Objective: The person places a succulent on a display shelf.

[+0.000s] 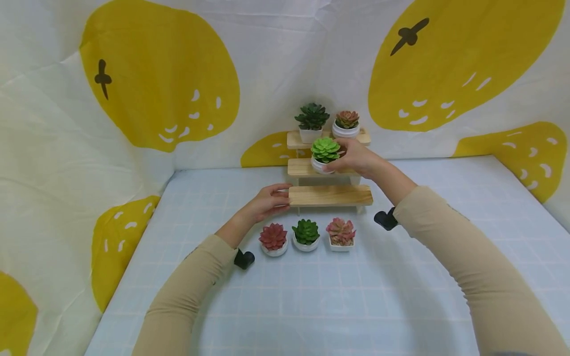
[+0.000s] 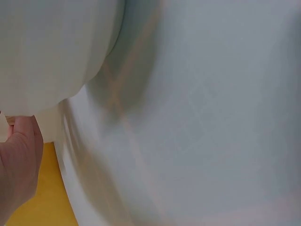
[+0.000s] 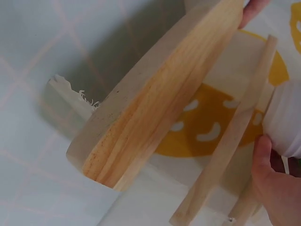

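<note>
In the head view my right hand [image 1: 359, 157] grips the white round pot of a bright green artificial succulent [image 1: 325, 150], at the middle step of a three-step wooden stand [image 1: 330, 196]. The right wrist view shows my thumb and fingers [image 3: 265, 160] against that ribbed white pot [image 3: 284, 120]. My left hand [image 1: 269, 201] holds the left end of the lowest step, fingers at its edge. On the top step stand a dark green succulent [image 1: 311, 117] in a square pot and an orange-brown succulent [image 1: 347, 122] in a round one.
Three potted succulents stand in a row before the stand: a red one [image 1: 273, 238], a green one [image 1: 306, 233] and a pink one [image 1: 341, 233]. Behind the stand hangs a white cloth [image 1: 276, 64] with yellow fruit prints. A pale blue checked cloth [image 1: 303, 301] covers the table.
</note>
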Demonstrator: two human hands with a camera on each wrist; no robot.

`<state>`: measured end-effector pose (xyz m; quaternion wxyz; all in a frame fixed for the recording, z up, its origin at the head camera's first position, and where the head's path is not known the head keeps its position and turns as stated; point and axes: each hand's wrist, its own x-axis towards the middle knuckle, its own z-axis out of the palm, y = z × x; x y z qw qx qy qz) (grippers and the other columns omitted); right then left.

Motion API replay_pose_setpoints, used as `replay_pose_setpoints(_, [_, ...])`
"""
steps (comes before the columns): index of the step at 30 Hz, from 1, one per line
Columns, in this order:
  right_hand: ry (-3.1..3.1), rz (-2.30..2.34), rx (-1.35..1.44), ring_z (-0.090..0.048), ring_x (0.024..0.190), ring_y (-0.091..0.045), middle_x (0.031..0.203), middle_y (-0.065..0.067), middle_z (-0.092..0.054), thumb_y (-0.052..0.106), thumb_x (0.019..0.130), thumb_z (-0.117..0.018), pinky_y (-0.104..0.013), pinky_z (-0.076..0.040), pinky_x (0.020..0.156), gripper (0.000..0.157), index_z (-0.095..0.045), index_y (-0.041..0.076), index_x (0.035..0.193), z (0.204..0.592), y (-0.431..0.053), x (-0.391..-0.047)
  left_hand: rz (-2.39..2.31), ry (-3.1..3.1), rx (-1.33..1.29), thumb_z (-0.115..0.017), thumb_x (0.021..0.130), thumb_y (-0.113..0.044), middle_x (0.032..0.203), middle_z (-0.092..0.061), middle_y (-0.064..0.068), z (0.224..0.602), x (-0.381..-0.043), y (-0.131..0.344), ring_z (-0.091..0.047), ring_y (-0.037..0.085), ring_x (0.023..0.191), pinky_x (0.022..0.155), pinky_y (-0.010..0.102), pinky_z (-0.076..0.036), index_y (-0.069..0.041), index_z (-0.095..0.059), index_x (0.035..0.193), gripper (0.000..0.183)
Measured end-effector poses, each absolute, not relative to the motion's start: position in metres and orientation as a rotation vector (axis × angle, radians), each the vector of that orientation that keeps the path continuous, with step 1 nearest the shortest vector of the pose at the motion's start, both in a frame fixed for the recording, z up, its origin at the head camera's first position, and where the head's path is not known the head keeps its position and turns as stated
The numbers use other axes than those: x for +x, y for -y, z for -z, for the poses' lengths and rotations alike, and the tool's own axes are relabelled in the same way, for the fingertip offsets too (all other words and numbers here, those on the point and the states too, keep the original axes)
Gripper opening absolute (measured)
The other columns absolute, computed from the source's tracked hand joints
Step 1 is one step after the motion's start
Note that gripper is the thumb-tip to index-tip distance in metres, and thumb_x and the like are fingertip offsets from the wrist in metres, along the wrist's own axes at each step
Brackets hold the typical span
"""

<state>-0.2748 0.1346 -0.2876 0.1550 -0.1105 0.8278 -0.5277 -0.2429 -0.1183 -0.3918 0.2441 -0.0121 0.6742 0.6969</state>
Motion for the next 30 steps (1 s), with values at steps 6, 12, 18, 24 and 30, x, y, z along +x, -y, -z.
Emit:
replay_pose_setpoints(6, [-2.374, 1.533, -0.317, -0.043, 0.107, -0.025, 0.122, -0.017, -0.045, 0.001, 0.075, -0.074, -0.033, -0.043, 0.090, 0.065, -0.042, -0.003, 0.132, 0.292, -0.130, -0.277, -1.898, -1.835, -0.050, -0.053, 0.091, 0.006, 0.123, -0.049, 0.016, 0.392, -0.244, 0.119, -0.056, 0.017, 0.092, 0.087, 0.032, -0.051, -0.007, -0.043, 0.139, 0.051])
replay_pose_setpoints(12, [-2.384, 1.537, -0.290, -0.044, 0.107, -0.026, 0.122, -0.017, -0.047, 0.002, 0.073, -0.077, -0.034, -0.045, 0.089, 0.074, -0.039, 0.000, 0.137, 0.296, -0.124, -0.278, -1.891, -1.832, -0.073, -0.053, 0.091, 0.005, 0.124, -0.049, 0.016, 0.392, -0.245, 0.119, -0.057, 0.017, 0.091, 0.088, 0.033, -0.051, -0.008, -0.044, 0.139, 0.051])
replay_pose_setpoints(18, [-2.396, 1.510, -0.239, -0.042, 0.114, -0.027, 0.130, -0.017, -0.044, 0.006, 0.072, -0.079, -0.039, -0.040, 0.100, 0.084, -0.033, 0.005, 0.143, 0.295, -0.118, -0.279, -1.890, -1.837, -0.063, -0.053, 0.091, 0.005, 0.126, -0.048, 0.017, 0.390, -0.243, 0.118, -0.056, 0.017, 0.092, 0.086, 0.031, -0.052, -0.008, -0.043, 0.139, 0.051])
replay_pose_setpoints(24, [-2.374, 1.522, -0.239, -0.041, 0.117, -0.028, 0.133, -0.018, -0.042, 0.005, 0.073, -0.078, -0.041, -0.038, 0.102, 0.083, -0.032, 0.004, 0.143, 0.297, -0.116, -0.281, -1.897, -1.827, -0.051, -0.053, 0.091, 0.006, 0.124, -0.049, 0.016, 0.390, -0.243, 0.119, -0.056, 0.016, 0.090, 0.086, 0.031, -0.052, -0.007, -0.043, 0.139, 0.051])
replay_pose_setpoints(30, [-2.378, 1.511, -0.228, -0.042, 0.115, -0.027, 0.131, -0.016, -0.043, 0.008, 0.073, -0.080, -0.040, -0.040, 0.099, 0.084, -0.032, 0.007, 0.143, 0.298, -0.117, -0.281, -1.897, -1.822, -0.061, -0.053, 0.091, 0.005, 0.125, -0.049, 0.016, 0.391, -0.245, 0.118, -0.057, 0.015, 0.089, 0.088, 0.032, -0.051, -0.007, -0.043, 0.139, 0.051])
